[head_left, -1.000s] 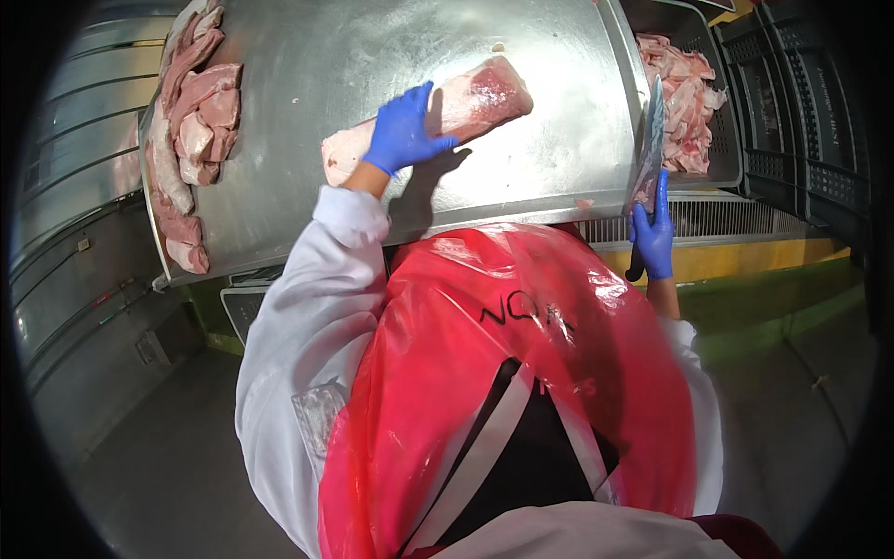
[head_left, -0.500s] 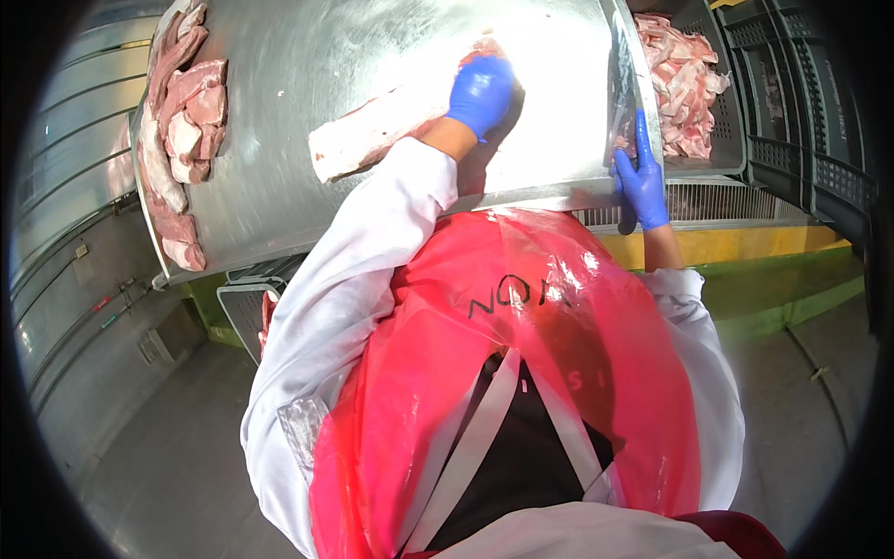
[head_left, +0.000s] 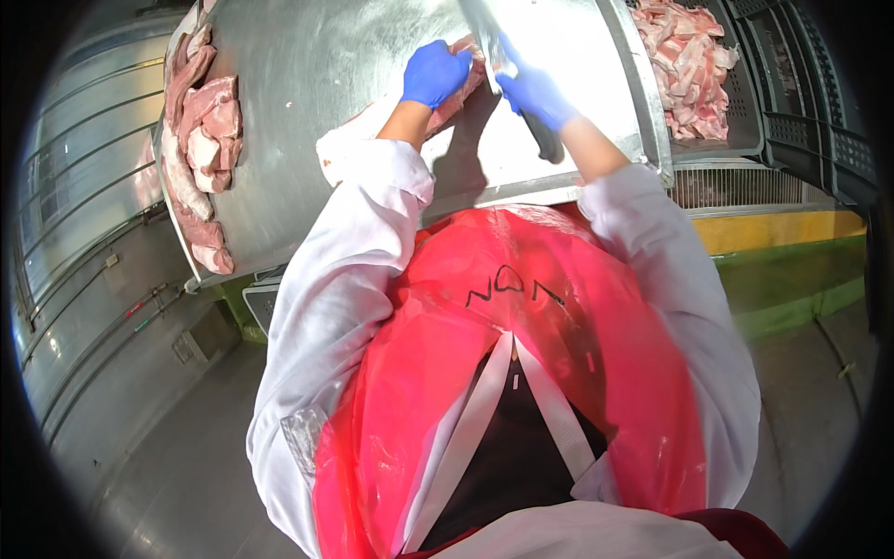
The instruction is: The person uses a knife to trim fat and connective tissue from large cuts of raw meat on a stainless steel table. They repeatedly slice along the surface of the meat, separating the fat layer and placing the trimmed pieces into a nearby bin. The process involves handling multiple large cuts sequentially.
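A long pale piece of raw meat (head_left: 349, 142) lies slantwise on the metal work table (head_left: 307, 65). My left hand (head_left: 436, 76), in a blue glove, is closed on the upper part of this meat near its far end. In my right hand (head_left: 540, 95), also gloved in blue, is a knife (head_left: 546, 142). Its dark handle sticks out below my fist, and its blurred blade points away from me, just right of the meat's far end. Whether the blade touches the meat cannot be made out in the glare.
Several cut meat pieces (head_left: 209, 130) lie along the table's left edge. Beyond the raised right rim (head_left: 643, 84), a dark crate (head_left: 745, 130) holds pale trimmings (head_left: 689, 74). Another crate (head_left: 261, 303) is partly visible below the table at left. Metal grating (head_left: 736, 189) runs below the right crate.
My right hand has come from the table's right rim to the meat's far end, now with the knife in it. My left hand has shifted slightly left along the meat.
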Demonstrator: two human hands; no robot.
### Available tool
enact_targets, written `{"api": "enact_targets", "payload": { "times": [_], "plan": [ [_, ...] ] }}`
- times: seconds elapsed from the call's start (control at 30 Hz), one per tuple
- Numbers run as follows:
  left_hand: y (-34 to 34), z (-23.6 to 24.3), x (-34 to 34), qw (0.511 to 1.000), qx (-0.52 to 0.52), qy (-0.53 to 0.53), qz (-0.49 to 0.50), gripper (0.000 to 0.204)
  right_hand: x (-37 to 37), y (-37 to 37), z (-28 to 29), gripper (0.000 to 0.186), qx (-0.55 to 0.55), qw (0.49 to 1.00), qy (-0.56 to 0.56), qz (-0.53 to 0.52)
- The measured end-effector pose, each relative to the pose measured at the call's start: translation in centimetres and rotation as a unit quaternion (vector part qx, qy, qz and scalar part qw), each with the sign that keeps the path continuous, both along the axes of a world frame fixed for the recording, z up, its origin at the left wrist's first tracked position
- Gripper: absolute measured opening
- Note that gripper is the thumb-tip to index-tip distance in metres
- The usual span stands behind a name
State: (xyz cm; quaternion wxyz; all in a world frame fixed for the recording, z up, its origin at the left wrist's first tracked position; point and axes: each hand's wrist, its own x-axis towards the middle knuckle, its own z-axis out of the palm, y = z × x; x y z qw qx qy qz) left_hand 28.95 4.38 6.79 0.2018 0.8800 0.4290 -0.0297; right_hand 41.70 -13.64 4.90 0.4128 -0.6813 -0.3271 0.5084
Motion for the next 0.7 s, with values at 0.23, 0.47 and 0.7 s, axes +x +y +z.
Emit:
{"api": "enact_targets", "payload": {
  "times": [0.23, 0.47, 0.7],
  "plan": [
    [-2.4, 3.3, 0.7, 0.999, 0.01, -0.024, 0.028, 0.055, -1.8, -2.2, 3.7, 0.075, -0.003, 0.999, 0.014, 0.053],
    [-3.3, 1.3, -0.6, 0.95, 0.032, -0.211, 0.23, 0.045, -6.3, -1.9, 3.9, 0.077, -0.008, 0.997, 0.029, 0.074],
    [-6.6, 1.6, 1.1, 0.892, 0.05, -0.359, 0.27, 0.036, -7.5, 3.1, -5.2, 0.02, 0.111, 0.992, 0.052, -0.019]
  ]
}}
